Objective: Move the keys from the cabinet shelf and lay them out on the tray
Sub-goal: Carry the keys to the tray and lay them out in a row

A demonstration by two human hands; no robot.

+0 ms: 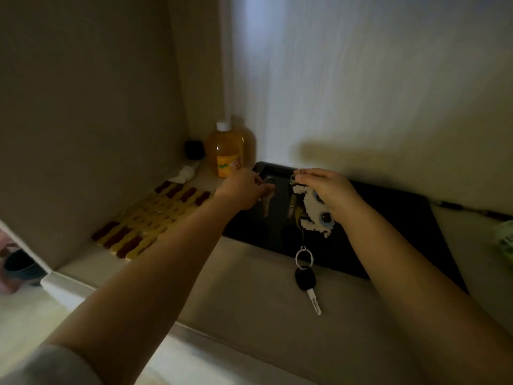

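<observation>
Both hands reach into a dim cabinet shelf [244, 295], over a black tray [402, 232] that lies against the back wall. The left hand [244, 190] is pinched shut on a silver key [266, 202], whose blade hangs down above the tray's left end. The right hand [324, 187] is closed on the top ring of a key bunch [294, 201]: its fingertips grip the ring, and below them hang a few keys, a pixel-patterned white charm [312, 215], a metal ring [304, 256] and a black-headed car key [306, 282]. The car key dangles past the tray's front edge, above the bare shelf.

In the shelf's back left corner stand a bottle of amber liquid [229, 148] with a white cap and a small black object [194, 150]. A crumpled white tissue [184, 173] lies just in front of them. A slatted yellow and dark red mat [155, 218] lies along the left wall, just beside the tray's left end.
</observation>
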